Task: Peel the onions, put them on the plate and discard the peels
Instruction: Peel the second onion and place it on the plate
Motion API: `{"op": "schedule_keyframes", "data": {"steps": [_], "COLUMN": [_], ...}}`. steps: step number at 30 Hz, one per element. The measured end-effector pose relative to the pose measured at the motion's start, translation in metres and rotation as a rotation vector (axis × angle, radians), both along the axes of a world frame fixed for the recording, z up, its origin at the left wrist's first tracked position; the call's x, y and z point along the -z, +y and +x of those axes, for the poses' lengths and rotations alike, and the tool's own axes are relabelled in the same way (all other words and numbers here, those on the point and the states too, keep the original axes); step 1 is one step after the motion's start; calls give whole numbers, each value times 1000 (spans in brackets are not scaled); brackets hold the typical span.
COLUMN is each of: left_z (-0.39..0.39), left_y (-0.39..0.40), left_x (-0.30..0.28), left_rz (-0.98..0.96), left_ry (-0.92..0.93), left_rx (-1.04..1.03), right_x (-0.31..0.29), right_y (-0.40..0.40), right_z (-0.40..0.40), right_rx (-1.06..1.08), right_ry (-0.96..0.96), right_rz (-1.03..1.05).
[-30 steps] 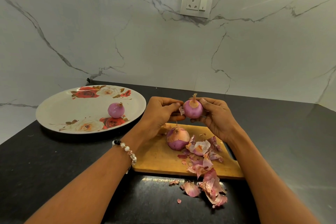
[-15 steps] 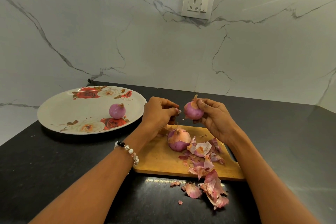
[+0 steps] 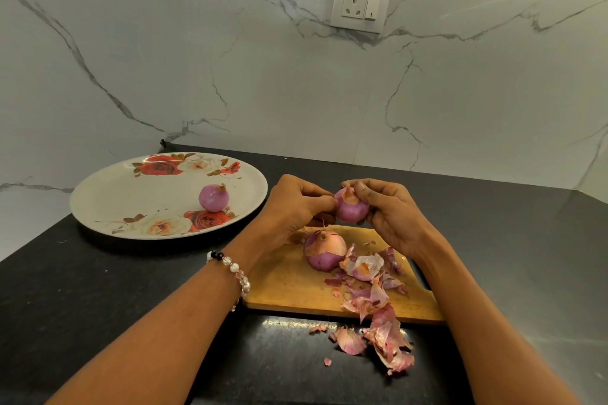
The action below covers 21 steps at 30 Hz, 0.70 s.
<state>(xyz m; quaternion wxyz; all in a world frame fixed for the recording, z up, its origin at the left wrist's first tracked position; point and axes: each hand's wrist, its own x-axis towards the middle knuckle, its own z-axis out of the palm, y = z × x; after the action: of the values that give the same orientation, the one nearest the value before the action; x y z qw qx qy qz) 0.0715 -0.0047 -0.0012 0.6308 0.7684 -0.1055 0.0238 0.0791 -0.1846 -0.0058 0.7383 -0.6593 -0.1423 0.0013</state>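
Onion (image 3: 351, 209) gripped in right hand (image 3: 391, 217) above cutting board (image 3: 289, 283); left hand (image 3: 292, 207) pinching its skin; peeled one on plate (image 3: 108, 197).

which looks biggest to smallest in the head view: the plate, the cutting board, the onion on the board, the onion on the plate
1. plate
2. cutting board, partly hidden by hands and peels, so its place next to the plate is unsure
3. onion on the board
4. onion on the plate, which lies farther from the camera, so the gap may be smaller than it looks
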Motion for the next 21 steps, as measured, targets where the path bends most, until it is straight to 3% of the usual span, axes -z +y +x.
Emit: {"op": "schedule_keyframes", "data": {"steps": [9,15,21], "left_z": [2,-2,-3], "left_y": [-2,-3,-4], "left_x": [5,0,-2], "left_rz": [-63,-188,-107], "left_ry": [0,81,59], "left_rx": [-70,67,119], "right_x": [-2,-1,-1], "right_y": [2,-1,0], "right_z": [-1,1,-2], "right_rx": [6,61,48], "right_ry": [-4,-12,10], "right_rz": [69,45,-39]}}
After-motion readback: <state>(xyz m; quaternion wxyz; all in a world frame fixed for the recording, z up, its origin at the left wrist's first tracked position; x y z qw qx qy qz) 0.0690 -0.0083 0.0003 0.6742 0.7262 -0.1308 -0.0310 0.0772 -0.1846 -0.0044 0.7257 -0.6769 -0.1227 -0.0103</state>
